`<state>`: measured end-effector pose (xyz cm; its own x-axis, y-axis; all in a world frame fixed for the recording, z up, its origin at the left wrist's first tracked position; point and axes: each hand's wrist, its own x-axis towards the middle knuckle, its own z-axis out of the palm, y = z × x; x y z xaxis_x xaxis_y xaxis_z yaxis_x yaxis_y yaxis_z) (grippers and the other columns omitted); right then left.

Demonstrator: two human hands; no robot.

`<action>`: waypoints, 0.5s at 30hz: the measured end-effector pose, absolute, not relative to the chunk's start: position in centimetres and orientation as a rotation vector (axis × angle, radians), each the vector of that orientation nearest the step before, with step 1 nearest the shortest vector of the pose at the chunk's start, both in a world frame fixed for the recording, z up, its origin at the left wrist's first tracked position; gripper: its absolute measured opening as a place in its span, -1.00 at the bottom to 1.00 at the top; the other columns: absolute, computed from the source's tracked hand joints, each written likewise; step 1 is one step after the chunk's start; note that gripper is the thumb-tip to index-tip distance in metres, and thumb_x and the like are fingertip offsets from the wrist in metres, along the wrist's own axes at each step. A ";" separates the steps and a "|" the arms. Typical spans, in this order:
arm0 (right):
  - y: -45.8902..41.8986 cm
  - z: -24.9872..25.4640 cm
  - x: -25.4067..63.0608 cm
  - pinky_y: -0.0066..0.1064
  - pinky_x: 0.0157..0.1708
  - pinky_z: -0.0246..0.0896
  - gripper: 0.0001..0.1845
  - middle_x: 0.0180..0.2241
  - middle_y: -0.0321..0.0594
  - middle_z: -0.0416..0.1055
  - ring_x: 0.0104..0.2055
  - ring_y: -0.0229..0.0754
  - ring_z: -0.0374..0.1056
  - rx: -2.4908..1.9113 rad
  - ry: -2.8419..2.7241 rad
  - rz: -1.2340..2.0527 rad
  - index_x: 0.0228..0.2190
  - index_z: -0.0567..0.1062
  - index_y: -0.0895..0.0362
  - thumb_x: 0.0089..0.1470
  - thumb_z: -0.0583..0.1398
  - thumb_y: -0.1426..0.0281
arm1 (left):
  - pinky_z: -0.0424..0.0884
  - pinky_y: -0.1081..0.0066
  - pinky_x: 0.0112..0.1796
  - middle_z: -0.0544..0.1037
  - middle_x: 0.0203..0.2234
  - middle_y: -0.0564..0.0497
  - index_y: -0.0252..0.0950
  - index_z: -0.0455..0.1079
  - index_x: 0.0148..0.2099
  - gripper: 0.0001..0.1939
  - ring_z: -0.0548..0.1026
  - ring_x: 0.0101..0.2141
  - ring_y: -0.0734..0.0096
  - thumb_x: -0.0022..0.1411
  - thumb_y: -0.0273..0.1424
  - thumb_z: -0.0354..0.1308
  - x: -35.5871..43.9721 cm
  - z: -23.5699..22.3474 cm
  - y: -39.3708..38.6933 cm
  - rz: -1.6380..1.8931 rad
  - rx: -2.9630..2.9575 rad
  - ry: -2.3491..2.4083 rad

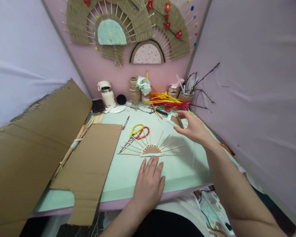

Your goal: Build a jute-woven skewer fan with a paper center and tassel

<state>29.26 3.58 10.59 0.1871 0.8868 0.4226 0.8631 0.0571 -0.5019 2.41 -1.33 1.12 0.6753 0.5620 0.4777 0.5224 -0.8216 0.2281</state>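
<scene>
A small fan of thin wooden sticks (150,144) spreads from a brown cardboard half-disc with a white tape strip along its base, lying on the mint-green table (177,171). My left hand (149,184) lies flat with fingers stretched out, fingertips touching the taped base. My right hand (193,128) hovers at the fan's right side with fingers spread, close to a tape roll (176,120) with a white strip; whether it touches the roll I cannot tell.
Scissors with yellow and red handles (135,133) lie just behind the fan. Cardboard sheets (88,168) and a bundle of sticks (75,143) fill the left. Coloured pipe cleaners (166,100), twine rolls, cups, a bottle (108,95) and a phone stand at the back.
</scene>
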 end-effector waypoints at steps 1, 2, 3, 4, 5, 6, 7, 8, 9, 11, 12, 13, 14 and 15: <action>3.0 10.6 28.4 -0.10 0.09 0.24 -0.36 0.01 -0.02 0.44 0.04 0.04 0.38 -1.677 -1.605 0.149 0.10 0.34 0.13 -0.03 0.29 0.29 | 0.20 0.01 0.23 0.42 0.19 -0.19 -0.32 0.31 0.18 -0.63 0.30 0.24 0.12 0.35 -0.45 0.00 2.2 1.2 -1.2 0.880 2.758 0.862; 2.4 10.5 27.6 -0.09 0.11 0.23 -0.36 0.01 -0.04 0.44 0.04 0.02 0.38 -1.578 -1.557 0.268 0.08 0.35 0.10 -0.05 0.31 0.26 | 0.21 0.01 0.22 0.43 0.17 -0.19 -0.31 0.29 0.18 -0.62 0.32 0.22 0.14 0.34 -0.48 0.00 2.0 1.2 -1.1 0.923 2.691 0.815; 1.9 10.3 26.8 -0.09 0.13 0.23 -0.37 0.00 -0.06 0.44 0.06 0.00 0.38 -1.482 -1.502 0.406 0.06 0.36 0.07 -0.06 0.33 0.24 | 0.23 0.03 0.21 0.44 0.16 -0.19 -0.29 0.26 0.19 -0.61 0.33 0.21 0.15 0.34 -0.50 0.00 1.8 1.3 -1.0 0.961 2.605 0.780; 1.4 10.0 26.0 -0.10 0.14 0.23 -0.38 0.00 -0.07 0.44 0.07 -0.01 0.38 -1.383 -1.439 0.563 0.04 0.38 0.05 -0.07 0.35 0.22 | 0.27 0.06 0.19 0.44 0.14 -0.19 -0.28 0.24 0.21 -0.59 0.35 0.19 0.17 0.33 -0.51 0.00 1.6 1.4 -1.0 0.992 2.500 0.758; 0.9 9.7 25.2 -0.09 0.13 0.24 -0.40 0.00 -0.08 0.45 0.08 -0.01 0.38 -1.283 -1.363 0.734 0.02 0.40 0.03 -0.07 0.36 0.19 | 0.30 0.09 0.17 0.44 0.13 -0.18 -0.25 0.22 0.22 -0.58 0.36 0.17 0.19 0.33 -0.50 0.01 1.5 1.6 -1.0 1.012 2.381 0.752; 0.5 9.5 24.6 -0.08 0.11 0.26 -0.42 0.00 -0.07 0.47 0.08 0.00 0.39 -1.184 -1.279 0.904 0.00 0.41 0.03 -0.06 0.36 0.16 | 0.34 0.13 0.14 0.44 0.12 -0.16 -0.23 0.22 0.22 -0.58 0.38 0.15 0.21 0.34 -0.49 0.02 1.4 1.8 -1.0 1.023 2.248 0.759; 0.2 9.2 24.1 -0.06 0.08 0.29 -0.44 -0.01 -0.07 0.48 0.08 0.02 0.40 -1.091 -1.195 1.056 -0.02 0.43 0.03 -0.06 0.35 0.13 | 0.37 0.15 0.11 0.44 0.12 -0.15 -0.20 0.22 0.21 -0.60 0.39 0.14 0.22 0.35 -0.47 0.03 1.4 2.0 -1.0 1.023 2.110 0.771; -0.1 8.9 23.7 -0.05 0.05 0.31 -0.45 -0.02 -0.05 0.50 0.07 0.05 0.41 -1.011 -1.119 1.180 -0.03 0.45 0.03 -0.05 0.34 0.10 | 0.39 0.17 0.09 0.44 0.11 -0.14 -0.18 0.24 0.20 -0.62 0.40 0.12 0.22 0.36 -0.45 0.03 1.4 2.2 -1.1 1.015 1.973 0.784; -0.4 8.7 23.4 -0.03 0.03 0.33 -0.45 -0.02 -0.04 0.50 0.06 0.07 0.41 -0.949 -1.062 1.267 -0.04 0.46 0.04 -0.05 0.33 0.08 | 0.40 0.18 0.07 0.44 0.10 -0.13 -0.16 0.26 0.18 -0.65 0.41 0.10 0.22 0.37 -0.42 0.04 1.4 2.4 -1.2 1.002 1.842 0.792; -1.0 8.4 23.1 -0.05 0.01 0.34 -0.46 -0.03 -0.04 0.51 0.05 0.08 0.42 -0.906 -1.031 1.334 -0.05 0.47 0.05 -0.05 0.33 0.10 | 0.41 0.18 0.05 0.43 0.08 -0.13 -0.15 0.29 0.14 -0.69 0.43 0.07 0.20 0.36 -0.37 0.07 1.5 2.9 -1.4 0.970 1.606 0.783; -1.4 8.4 23.0 -0.07 0.02 0.34 -0.47 -0.03 -0.05 0.50 0.04 0.06 0.43 -0.922 -1.062 1.327 -0.05 0.47 0.05 -0.05 0.35 0.14 | 0.42 0.18 0.04 0.42 0.08 -0.13 -0.14 0.29 0.14 -0.68 0.44 0.06 0.19 0.35 -0.34 0.10 1.6 3.1 -1.6 0.953 1.499 0.764; -1.8 8.5 22.8 -0.10 0.03 0.33 -0.47 -0.02 -0.07 0.50 0.04 0.03 0.42 -0.960 -1.121 1.302 -0.03 0.45 0.04 -0.05 0.36 0.19 | 0.42 0.18 0.03 0.40 0.09 -0.14 -0.12 0.28 0.15 -0.63 0.45 0.05 0.17 0.33 -0.31 0.14 1.6 3.3 -1.7 0.939 1.400 0.731; -2.3 8.7 22.5 -0.13 0.04 0.32 -0.46 -0.02 -0.09 0.48 0.04 0.00 0.42 -1.016 -1.204 1.267 0.00 0.44 0.04 -0.04 0.36 0.25 | 0.43 0.17 0.03 0.36 0.13 -0.14 -0.09 0.24 0.19 -0.55 0.45 0.05 0.15 0.29 -0.27 0.20 1.5 3.5 -1.8 0.927 1.307 0.684; -2.9 9.0 22.1 -0.15 0.05 0.32 -0.43 0.00 -0.10 0.47 0.05 -0.03 0.41 -1.081 -1.303 1.222 0.03 0.41 0.03 -0.04 0.37 0.31 | 0.43 0.15 0.03 0.30 0.19 -0.15 -0.04 0.18 0.25 -0.43 0.45 0.06 0.12 0.24 -0.23 0.25 1.4 3.7 -1.9 0.915 1.222 0.630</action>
<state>22.12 -2.91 8.97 -0.0936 0.9915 0.0899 -0.0262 0.0878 -0.9958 1.43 -1.93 3.70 0.5112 0.8572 0.0628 -0.2470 0.0765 0.9660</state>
